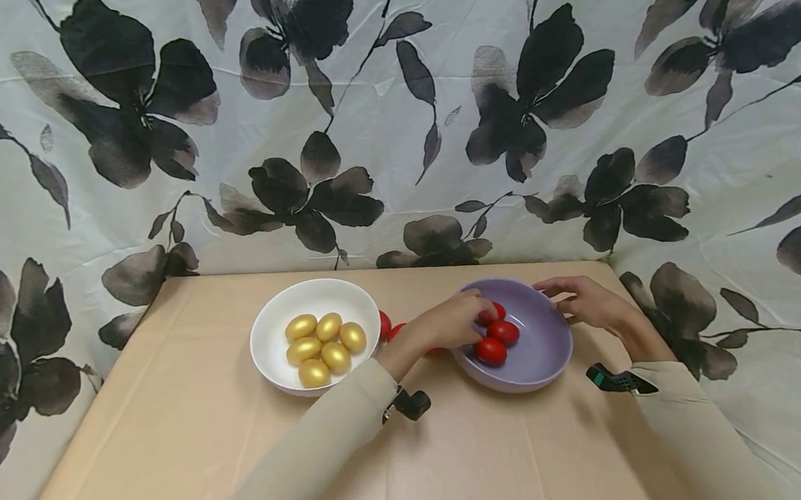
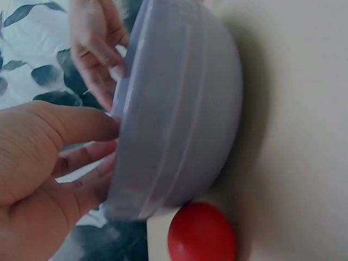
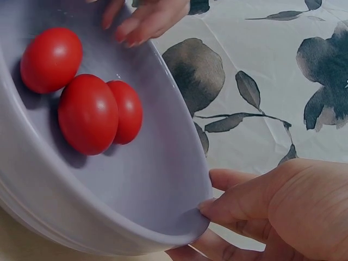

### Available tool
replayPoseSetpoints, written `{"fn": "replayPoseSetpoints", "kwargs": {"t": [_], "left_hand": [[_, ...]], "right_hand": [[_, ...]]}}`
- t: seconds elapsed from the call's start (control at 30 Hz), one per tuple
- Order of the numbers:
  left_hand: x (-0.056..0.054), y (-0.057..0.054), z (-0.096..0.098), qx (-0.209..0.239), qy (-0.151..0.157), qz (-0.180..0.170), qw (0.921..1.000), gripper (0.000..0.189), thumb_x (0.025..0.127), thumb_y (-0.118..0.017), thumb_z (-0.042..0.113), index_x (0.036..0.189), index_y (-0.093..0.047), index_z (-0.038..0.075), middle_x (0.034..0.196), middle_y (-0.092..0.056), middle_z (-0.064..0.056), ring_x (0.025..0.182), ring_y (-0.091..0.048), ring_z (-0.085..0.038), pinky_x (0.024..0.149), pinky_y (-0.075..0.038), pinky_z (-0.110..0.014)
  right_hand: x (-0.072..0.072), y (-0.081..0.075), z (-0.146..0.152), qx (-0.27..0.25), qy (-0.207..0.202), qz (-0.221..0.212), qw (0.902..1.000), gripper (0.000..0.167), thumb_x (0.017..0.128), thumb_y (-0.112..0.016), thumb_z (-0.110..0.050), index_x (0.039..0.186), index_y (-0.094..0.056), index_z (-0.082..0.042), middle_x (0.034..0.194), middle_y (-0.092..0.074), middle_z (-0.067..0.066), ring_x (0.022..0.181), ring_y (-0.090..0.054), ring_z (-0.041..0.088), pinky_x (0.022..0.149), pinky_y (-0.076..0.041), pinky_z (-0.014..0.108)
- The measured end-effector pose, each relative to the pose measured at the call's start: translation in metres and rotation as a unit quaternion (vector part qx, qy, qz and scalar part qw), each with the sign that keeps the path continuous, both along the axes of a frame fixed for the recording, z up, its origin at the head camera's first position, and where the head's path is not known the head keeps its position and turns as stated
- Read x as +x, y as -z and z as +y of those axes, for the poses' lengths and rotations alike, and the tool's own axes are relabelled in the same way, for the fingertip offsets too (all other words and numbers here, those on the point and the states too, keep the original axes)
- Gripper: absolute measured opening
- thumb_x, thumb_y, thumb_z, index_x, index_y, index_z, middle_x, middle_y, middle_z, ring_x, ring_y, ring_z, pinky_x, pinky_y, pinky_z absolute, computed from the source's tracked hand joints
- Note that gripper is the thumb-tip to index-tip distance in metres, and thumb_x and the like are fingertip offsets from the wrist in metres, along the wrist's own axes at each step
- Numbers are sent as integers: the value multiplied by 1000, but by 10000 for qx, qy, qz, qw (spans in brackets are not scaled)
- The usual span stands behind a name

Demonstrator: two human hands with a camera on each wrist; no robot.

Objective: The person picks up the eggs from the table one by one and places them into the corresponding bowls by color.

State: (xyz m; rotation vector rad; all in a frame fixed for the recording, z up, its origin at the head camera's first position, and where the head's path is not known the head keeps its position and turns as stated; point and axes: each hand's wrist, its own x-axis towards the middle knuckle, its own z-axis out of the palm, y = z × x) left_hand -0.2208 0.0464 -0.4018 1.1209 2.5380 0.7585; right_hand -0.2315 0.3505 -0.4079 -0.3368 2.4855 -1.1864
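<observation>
A purple bowl [image 1: 537, 333] holds three red eggs [image 3: 88, 114] against its left side. My left hand [image 1: 452, 323] reaches over the bowl's left rim, its fingers just above the eggs and partly covering one. In the right wrist view, the fingers of that left hand [image 3: 157, 19] look loose with nothing between them. At the bowl's right side my right hand [image 1: 592, 305] holds the rim. In the right wrist view, fingers of the right hand [image 3: 293, 209] lie on both sides of that rim.
A white bowl [image 1: 268, 366] with several golden eggs [image 1: 314, 373] stands to the left. More red eggs lie between the bowls, one [image 1: 384, 326] beside the white bowl, partly hidden by my left arm. A floral cloth [image 1: 419, 123] hangs behind the table [image 1: 474, 464].
</observation>
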Motion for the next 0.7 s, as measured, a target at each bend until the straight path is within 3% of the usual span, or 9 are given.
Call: {"fn": "replayPoseSetpoints", "kwargs": {"t": [0.23,0.4,0.7], "left_hand": [[-7,-14,-29,621,-292,-45,9976,42,88,-72,3,130,-67,8,131,-59,-9,121,-58,-27,99,-51,-28],[-9,-18,-48,784,-631,-243,9946,43,88,-71,3,131,-66,11,134,-59,-5,122,-59,-25,96,-54,-31],[-9,-10,-65,474,-763,-341,9954,44,89,-72,7,133,-65,6,130,-61,-12,116,-61,-24,94,-54,-35]], "right_hand": [[1,0,0,-21,38,10,10000,52,96,-47,7,147,-50,-2,141,-52,29,126,-54,47,89,-57,53],[2,0,0,-19,29,44,10000,51,97,-48,6,147,-51,-2,141,-52,29,125,-55,47,89,-57,53],[1,1,0,-29,12,48,10000,51,97,-48,6,147,-51,-2,141,-52,29,125,-55,48,88,-58,52]]}}
